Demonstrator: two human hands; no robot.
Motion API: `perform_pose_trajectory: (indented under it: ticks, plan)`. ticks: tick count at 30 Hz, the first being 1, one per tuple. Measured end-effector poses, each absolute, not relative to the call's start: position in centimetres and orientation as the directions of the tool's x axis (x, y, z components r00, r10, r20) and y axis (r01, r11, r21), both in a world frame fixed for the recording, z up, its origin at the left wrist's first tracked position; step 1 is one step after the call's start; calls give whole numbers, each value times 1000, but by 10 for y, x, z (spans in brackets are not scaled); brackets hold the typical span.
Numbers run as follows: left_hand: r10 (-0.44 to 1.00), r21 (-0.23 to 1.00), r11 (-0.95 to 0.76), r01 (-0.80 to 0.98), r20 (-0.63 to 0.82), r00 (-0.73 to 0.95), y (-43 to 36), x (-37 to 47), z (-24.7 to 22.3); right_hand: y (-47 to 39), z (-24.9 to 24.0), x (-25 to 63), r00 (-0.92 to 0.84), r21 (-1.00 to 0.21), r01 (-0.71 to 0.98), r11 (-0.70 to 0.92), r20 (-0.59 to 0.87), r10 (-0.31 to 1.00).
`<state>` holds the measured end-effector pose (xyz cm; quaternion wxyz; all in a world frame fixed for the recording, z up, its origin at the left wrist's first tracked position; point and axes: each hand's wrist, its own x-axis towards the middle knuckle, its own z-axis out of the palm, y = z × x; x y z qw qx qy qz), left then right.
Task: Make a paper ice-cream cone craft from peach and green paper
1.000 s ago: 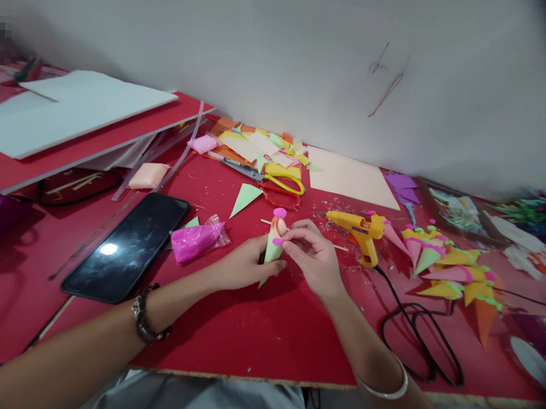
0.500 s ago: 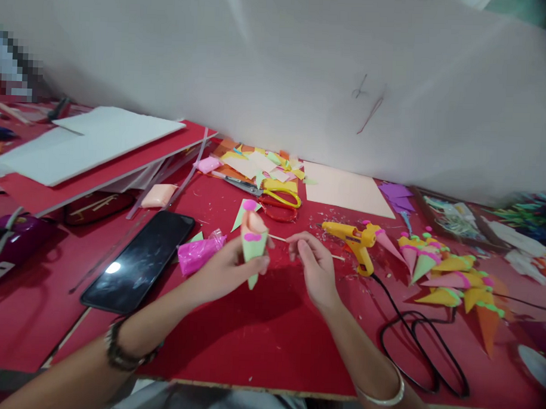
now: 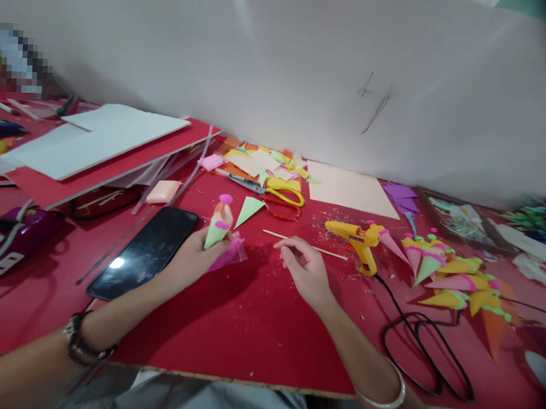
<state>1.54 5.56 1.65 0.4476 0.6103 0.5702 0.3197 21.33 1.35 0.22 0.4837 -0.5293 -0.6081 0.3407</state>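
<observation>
My left hand (image 3: 200, 251) is closed around a small light-green paper cone (image 3: 217, 233). Peach material and pink clay bits show at the cone's mouth, with a pink ball on top. A pink clay packet (image 3: 230, 251) in clear wrap sticks out beside those fingers; whether they grip it I cannot tell. My right hand (image 3: 307, 270) hovers over the red table, fingers loosely bent and apart, nothing seen in them. Just behind it lies a thin wooden stick (image 3: 331, 253). A flat green paper piece (image 3: 249, 211) lies beyond the cone.
A yellow glue gun (image 3: 359, 240) lies right of my right hand, its black cord (image 3: 412, 334) looped nearby. Finished-looking paper cones (image 3: 458, 282) cluster further right. Scissors (image 3: 282, 196) and paper scraps (image 3: 261, 162) lie at the back. A phone (image 3: 146, 254) rests left.
My left hand has moved left with the cone. The pink packet has shifted right, from the left of that hand to its right side. My right hand stays about where it was.
</observation>
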Motion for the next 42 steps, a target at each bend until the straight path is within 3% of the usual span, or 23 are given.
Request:
perform_pose_trajectory:
  ticks: [13, 18, 25, 29, 36, 42]
  plan:
    - [897, 965, 42, 259, -151, 416, 54, 66, 14, 19, -10, 220, -118, -749, 628, 211, 176, 977]
    - [894, 958, 45, 283, -165, 416, 62, 68, 14, 21, -10, 221, -149, -780, 586, 220, 163, 975]
    - [888, 949, -14, 314, -132, 440, 69, 70, 8, 21, -8, 220, -99, -909, 395, 133, 102, 990]
    - [890, 948, -14, 318, -133, 436, 68, 69, 7, 21, -10, 218, -79, -908, 395, 136, 115, 990]
    - [881, 956, -5, 294, -135, 454, 65, 69, 10, 21, -10, 216, -85, -834, 522, 179, 158, 984]
    - [873, 958, 22, 285, -157, 461, 62, 69, 10, 19, -10, 213, -129, -652, 740, 168, 107, 986]
